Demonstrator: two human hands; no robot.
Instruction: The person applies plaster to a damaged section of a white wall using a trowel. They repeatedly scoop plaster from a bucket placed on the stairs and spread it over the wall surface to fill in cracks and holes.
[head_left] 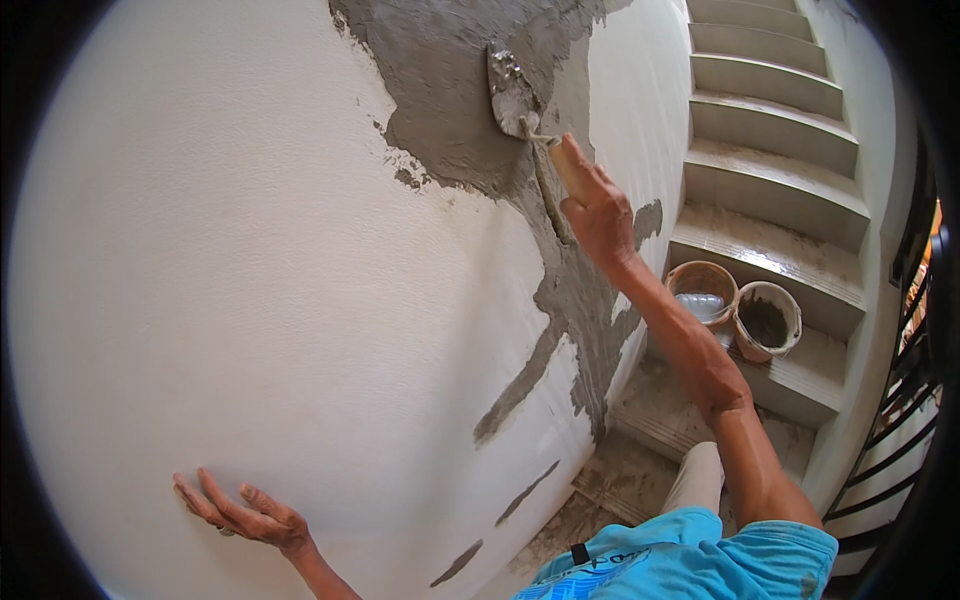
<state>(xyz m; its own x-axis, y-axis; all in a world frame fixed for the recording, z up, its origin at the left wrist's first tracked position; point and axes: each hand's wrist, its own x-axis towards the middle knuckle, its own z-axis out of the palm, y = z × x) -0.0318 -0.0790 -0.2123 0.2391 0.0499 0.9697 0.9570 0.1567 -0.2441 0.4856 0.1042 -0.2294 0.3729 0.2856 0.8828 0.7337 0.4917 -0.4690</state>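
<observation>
My right hand (600, 215) is closed round the handle of a trowel (512, 95). The trowel's metal blade, smeared with grey mortar, lies over the wet-looking grey mortar patch (440, 90) on the wall; whether it presses on the surface I cannot tell. From that patch, grey mortar runs down the wall toward the steps in an uneven band. Well to the left and lower down, my left hand (240, 515) is at the white wall (250, 300), fingers stretched and apart, holding nothing. A ring shows on one of its fingers.
Two buckets stand on a step to the right: one (672, 280) with a clear plastic bottle (700, 306) in it, the other (797, 325) with grey mortar. Concrete stairs (770, 165) climb away behind them. A black metal railing (890, 470) borders the right side.
</observation>
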